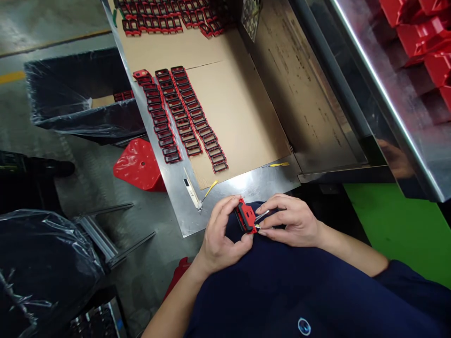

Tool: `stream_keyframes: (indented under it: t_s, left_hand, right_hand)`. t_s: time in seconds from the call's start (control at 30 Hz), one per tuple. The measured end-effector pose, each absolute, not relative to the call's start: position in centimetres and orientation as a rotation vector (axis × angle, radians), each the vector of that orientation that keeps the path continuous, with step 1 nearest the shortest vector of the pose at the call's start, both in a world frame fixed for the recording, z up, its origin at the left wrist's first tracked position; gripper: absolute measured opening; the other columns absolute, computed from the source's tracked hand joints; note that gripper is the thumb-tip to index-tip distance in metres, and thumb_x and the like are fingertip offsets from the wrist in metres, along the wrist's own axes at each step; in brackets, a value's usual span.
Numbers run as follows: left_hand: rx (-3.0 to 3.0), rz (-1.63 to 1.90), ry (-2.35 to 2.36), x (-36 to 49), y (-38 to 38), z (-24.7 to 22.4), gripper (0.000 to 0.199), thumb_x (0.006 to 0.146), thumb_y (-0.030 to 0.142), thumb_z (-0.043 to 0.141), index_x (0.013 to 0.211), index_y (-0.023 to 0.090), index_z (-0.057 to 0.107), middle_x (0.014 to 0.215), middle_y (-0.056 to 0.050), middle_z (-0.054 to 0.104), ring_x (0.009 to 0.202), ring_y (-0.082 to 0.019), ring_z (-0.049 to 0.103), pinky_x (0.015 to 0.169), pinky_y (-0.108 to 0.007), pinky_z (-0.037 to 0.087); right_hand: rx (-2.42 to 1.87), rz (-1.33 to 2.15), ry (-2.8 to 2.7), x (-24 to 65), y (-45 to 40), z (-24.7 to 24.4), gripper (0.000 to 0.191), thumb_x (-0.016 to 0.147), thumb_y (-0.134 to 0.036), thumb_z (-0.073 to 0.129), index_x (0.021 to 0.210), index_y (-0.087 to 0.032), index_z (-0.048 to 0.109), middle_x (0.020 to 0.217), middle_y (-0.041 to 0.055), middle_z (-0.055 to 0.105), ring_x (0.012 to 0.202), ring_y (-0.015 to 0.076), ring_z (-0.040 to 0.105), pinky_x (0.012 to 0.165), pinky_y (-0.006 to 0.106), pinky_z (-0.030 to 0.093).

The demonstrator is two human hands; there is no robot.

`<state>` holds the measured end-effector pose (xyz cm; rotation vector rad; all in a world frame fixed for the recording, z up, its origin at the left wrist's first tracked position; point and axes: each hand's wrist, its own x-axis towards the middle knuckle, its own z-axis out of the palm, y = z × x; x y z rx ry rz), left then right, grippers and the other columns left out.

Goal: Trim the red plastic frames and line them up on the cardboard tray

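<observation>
My left hand [222,234] grips a small red and black plastic part [247,216] by its two ends, thumb below and fingers above. My right hand [291,220] is closed in a pinch around a slim silvery tool [261,216]. Its tip meets the right side of the red part, and the fingers hide much of it. Both hands are just off the metal table's near edge, in front of my dark shirt. On the cardboard sheet [243,126] ahead lie rows of red and black plastic frames [192,110].
Near the table corner [181,220] lie a white pen-like tool [192,193] and a yellow-handled tool [210,188]; another yellow tool [279,164] is to the right. More frames [155,23] sit at the back. Left are a lined bin [84,119] and a red stool [139,164].
</observation>
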<state>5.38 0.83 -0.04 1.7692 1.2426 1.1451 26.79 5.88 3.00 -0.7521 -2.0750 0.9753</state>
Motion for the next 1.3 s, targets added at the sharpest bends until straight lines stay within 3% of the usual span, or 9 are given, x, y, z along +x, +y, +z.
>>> stream_keyframes:
  t_s: [0.7, 1.3]
  left_hand:
    - [1.798, 1.156, 1.205, 5.4, 0.9, -0.4, 0.073, 0.077, 0.011, 0.066, 0.146, 0.019, 0.042, 0.132, -0.014, 0.055, 0.124, -0.025, 0.057, 0.105, -0.043, 0.053]
    - [1.818, 1.051, 1.098, 4.3, 0.6, -0.8, 0.077, 0.091, 0.025, 0.066, 0.158, 0.028, 0.027, 0.134, -0.014, 0.049, 0.126, -0.026, 0.053, 0.105, -0.045, 0.051]
  right_hand:
    - [-0.741, 0.930, -2.086, 27.0, 5.4, 2.8, 0.005, 0.085, -0.019, 0.076, 0.090, -0.018, 0.074, 0.098, 0.0081, 0.072, 0.085, 0.0154, 0.070, 0.075, 0.026, 0.058]
    - [-0.672, 1.043, -2.149, 26.8, 5.7, 3.0, 0.006, 0.093, -0.019, 0.069, 0.095, -0.016, 0.073, 0.100, 0.0081, 0.075, 0.087, 0.0151, 0.071, 0.076, 0.026, 0.060]
